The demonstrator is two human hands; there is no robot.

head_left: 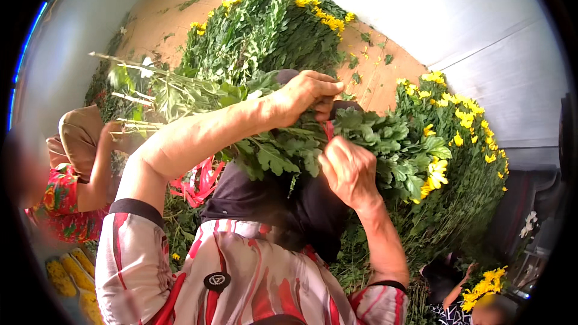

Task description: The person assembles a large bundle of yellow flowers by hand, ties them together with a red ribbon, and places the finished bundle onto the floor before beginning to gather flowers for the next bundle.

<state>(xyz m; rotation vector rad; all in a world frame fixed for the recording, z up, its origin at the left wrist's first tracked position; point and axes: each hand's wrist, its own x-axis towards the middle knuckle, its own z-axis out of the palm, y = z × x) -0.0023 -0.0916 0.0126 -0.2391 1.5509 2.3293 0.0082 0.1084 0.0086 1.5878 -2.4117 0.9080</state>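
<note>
Across my lap lies a bundle of yellow chrysanthemums (274, 153), its cut stems pointing left and its yellow blooms to the right. A red plastic strip (329, 129) shows at the middle of the bundle, between my two hands. My left hand (304, 96) is closed above the leaves, thumb and forefinger pinched, with the strip running up to its curled fingers. Just below, my right hand (351, 171) is closed in a fist on the strip's lower end. Leaves and fingers hide how the strip passes round the stems.
More red strips (201, 182) lie by my left thigh. Large heaps of chrysanthemums stand ahead (253, 39) and at the right (460, 144). A person in a red floral garment (66, 198) sits at the left; another person (451, 301) is at the lower right. Pale walls (475, 18) border the floor.
</note>
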